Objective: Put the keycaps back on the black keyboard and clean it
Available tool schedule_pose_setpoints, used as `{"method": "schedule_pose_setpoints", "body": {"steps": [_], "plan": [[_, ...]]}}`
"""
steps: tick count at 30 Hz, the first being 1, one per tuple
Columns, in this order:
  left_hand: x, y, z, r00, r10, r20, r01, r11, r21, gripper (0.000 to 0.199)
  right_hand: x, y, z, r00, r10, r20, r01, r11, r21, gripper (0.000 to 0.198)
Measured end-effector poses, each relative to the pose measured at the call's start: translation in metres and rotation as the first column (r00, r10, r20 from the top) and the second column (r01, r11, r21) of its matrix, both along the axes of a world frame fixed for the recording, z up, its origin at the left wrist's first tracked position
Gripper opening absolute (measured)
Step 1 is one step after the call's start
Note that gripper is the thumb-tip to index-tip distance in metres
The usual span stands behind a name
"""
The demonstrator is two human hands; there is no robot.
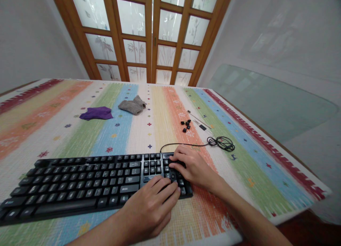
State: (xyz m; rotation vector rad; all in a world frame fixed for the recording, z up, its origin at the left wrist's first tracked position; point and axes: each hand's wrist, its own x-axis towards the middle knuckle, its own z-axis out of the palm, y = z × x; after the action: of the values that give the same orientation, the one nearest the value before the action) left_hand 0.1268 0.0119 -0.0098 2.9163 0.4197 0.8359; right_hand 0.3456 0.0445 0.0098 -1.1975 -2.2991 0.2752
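While both hands are at the right end of the black keyboard [106, 181], its long body lies across the near left part of the desk, on a striped tablecloth [156, 130]. Left hand [157, 205]: palm down over the near edge, fingers bent, fingertips at the number pad; cannot tell whether its grip has hold of anything. Right hand [190, 164]: on the far right side of the same pad, thumb and forefinger a narrow gap apart, dark matter between them; cannot tell whether this is a loose piece or the keyboard itself.

Cable [183, 144] leaves the keyboard's far edge near the right hand, runs right and ends in a loose coil. Farther off, beyond the right hand: a cluster of small black pieces, apparently keycaps [188, 123]; just right of these, a thin rod-like tool [198, 119] and a small black rectangular piece [203, 127]. Far left of the hands: purple cloth [96, 113], with grey cloth [131, 105] near it on the right. Background: wood-framed glass doors [153, 36].
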Motion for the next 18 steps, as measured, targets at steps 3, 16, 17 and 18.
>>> {"method": "schedule_pose_setpoints", "body": {"steps": [3,16,17,18], "plan": [[0.0,-0.001,-0.001,1.0,0.005,0.0,-0.005,1.0,0.007,0.036,0.0,0.0,-0.002,0.999,0.009,0.05,-0.013,0.997,0.071,0.006],[0.0,0.0,-0.005,1.0,0.027,-0.005,-0.027,0.999,0.043,0.039,-0.001,-0.004,0.009,0.974,0.001,0.227,-0.045,0.981,0.188,0.019],[0.0,-0.001,-0.005,0.999,0.033,-0.003,-0.033,0.998,0.045,0.04,0.0,-0.004,0.008,0.973,-0.002,0.23,-0.044,0.98,0.192,0.02],[0.0,-0.001,-0.005,0.999,0.039,-0.002,-0.039,0.998,0.047,0.04,0.0,-0.004,0.007,0.974,-0.002,0.227,-0.043,0.98,0.193,0.021]]}}
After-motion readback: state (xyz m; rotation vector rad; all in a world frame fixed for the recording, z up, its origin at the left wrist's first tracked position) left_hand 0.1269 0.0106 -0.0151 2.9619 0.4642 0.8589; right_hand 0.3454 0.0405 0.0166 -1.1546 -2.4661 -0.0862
